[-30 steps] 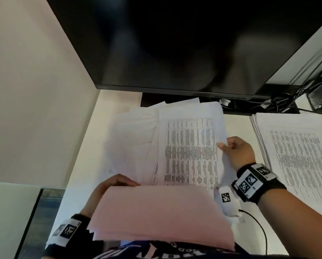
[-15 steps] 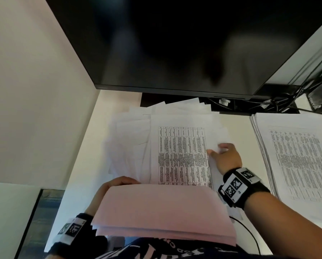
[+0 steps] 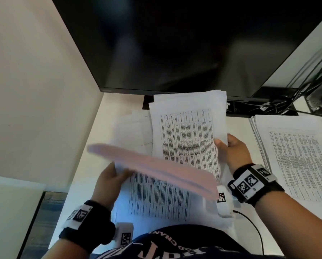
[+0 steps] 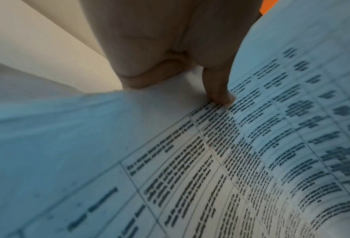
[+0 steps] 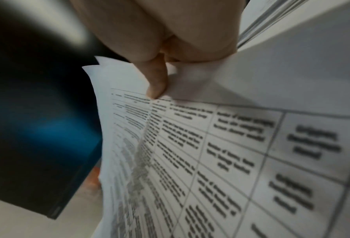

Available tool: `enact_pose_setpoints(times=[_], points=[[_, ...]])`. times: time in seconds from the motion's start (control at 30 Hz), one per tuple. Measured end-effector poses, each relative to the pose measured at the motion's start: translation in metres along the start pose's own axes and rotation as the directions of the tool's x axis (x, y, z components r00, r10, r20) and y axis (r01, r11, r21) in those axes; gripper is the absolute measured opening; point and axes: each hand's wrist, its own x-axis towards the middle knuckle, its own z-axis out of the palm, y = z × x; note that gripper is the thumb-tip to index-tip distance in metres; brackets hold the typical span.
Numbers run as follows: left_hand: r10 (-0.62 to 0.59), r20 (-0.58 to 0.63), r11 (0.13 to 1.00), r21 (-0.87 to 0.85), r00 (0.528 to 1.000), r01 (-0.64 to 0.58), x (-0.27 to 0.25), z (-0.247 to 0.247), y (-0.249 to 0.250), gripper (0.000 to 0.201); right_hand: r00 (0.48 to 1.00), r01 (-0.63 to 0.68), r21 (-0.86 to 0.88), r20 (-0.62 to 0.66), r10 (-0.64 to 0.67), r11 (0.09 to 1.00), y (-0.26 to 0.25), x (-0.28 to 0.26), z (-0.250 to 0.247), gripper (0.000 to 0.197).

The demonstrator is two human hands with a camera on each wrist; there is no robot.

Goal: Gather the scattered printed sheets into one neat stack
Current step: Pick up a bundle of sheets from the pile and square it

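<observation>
The right hand (image 3: 235, 152) held a bundle of printed sheets (image 3: 188, 131) at its right edge, thumb on the top page and the other fingers hidden beneath; the right wrist view showed the thumb (image 5: 157, 82) pressed onto the table header, pinching the pages. That bundle was lifted at an angle, its far end just below the dark monitor (image 3: 175, 43), its edges uneven, with a few corners fanned out.

The left hand (image 3: 109, 182) gripped a second batch of sheets (image 3: 160, 197) at its left edge, near the person's body. In the left wrist view a fingertip (image 4: 221, 95) pressed on the printed page while the rest of the fingers curled round the paper's edge. The upper pages of this batch curled upward and showed as a pinkish, blurred flap (image 3: 156, 171).

More loose sheets (image 3: 132, 131) lay on the white surface (image 3: 104, 116) between the two batches, left of the right hand's bundle. A separate pile of printed pages (image 3: 296, 157) rested on the surface at the right, well apart from both hands.

All pages carried gridded tables of small text; the print was too blurred to read. Both wrists wore black bands with square black-and-white markers (image 3: 249, 182). White lettering on the person's dark shirt (image 3: 175, 245) appeared upside down and only partly, so it could not be made out.
</observation>
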Motion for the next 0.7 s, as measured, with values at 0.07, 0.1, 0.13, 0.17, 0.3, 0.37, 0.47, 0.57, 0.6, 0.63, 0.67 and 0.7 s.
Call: enact_pose_setpoints(times=[0.07, 0.1, 0.13, 0.17, 0.3, 0.37, 0.47, 0.57, 0.6, 0.63, 0.67, 0.7], points=[[0.043, 0.000, 0.987, -0.154, 0.999, -0.042, 0.001, 0.006, 0.021, 0.023, 0.998, 0.045, 0.070, 0.028, -0.047, 0.997, -0.008, -0.006, -0.008, 0.017], [0.076, -0.026, 0.980, -0.183, 0.997, -0.079, 0.002, 0.010, 0.030, 0.027, 0.997, 0.064, 0.090, 0.044, -0.068, 0.994, -0.012, -0.010, -0.011, 0.017], [0.092, -0.043, 0.970, -0.221, 0.995, -0.100, 0.005, 0.013, 0.034, 0.028, 0.994, 0.081, 0.101, 0.062, -0.087, 0.992, -0.015, -0.012, -0.013, 0.016], [0.089, -0.053, 0.959, -0.265, 0.995, -0.100, 0.008, 0.017, 0.039, 0.029, 0.991, 0.098, 0.111, 0.080, -0.107, 0.989, -0.018, -0.015, -0.013, 0.014], [0.117, -0.037, 0.938, -0.323, 0.992, -0.123, 0.013, 0.032, 0.058, 0.035, 0.990, 0.095, 0.241, 0.081, -0.117, 0.966, -0.026, -0.027, -0.009, 0.015], [0.164, -0.036, 0.940, -0.298, 0.986, -0.167, 0.015, 0.040, 0.065, 0.041, 0.994, 0.070, 0.300, 0.056, -0.090, 0.951, -0.027, -0.031, -0.005, 0.020], [0.214, -0.145, 0.919, -0.306, 0.966, -0.249, 0.017, 0.048, 0.078, 0.033, 0.995, 0.101, 0.290, -0.052, -0.090, 0.952, -0.039, -0.038, -0.004, 0.045], [0.323, -0.222, 0.896, -0.242, 0.920, -0.373, 0.007, 0.049, 0.102, 0.027, 0.974, 0.227, 0.251, -0.060, -0.219, 0.941, -0.058, -0.050, -0.010, 0.051], [0.384, -0.230, 0.882, -0.195, 0.894, -0.429, 0.003, 0.049, 0.109, 0.025, 0.954, 0.300, 0.208, -0.039, -0.299, 0.931, -0.065, -0.054, -0.011, 0.035], [0.432, -0.243, 0.864, -0.165, 0.868, -0.476, -0.002, 0.050, 0.115, 0.023, 0.929, 0.369, 0.169, -0.048, -0.366, 0.914, -0.073, -0.059, -0.011, 0.028], [0.476, -0.258, 0.838, -0.157, 0.841, -0.523, -0.007, 0.050, 0.120, 0.020, 0.900, 0.436, 0.148, -0.080, -0.428, 0.888, -0.078, -0.062, -0.011, 0.027], [0.510, -0.272, 0.811, -0.163, 0.816, -0.562, -0.012, 0.051, 0.124, 0.018, 0.872, 0.489, 0.145, -0.119, -0.475, 0.860, -0.080, -0.065, -0.011, 0.029]])
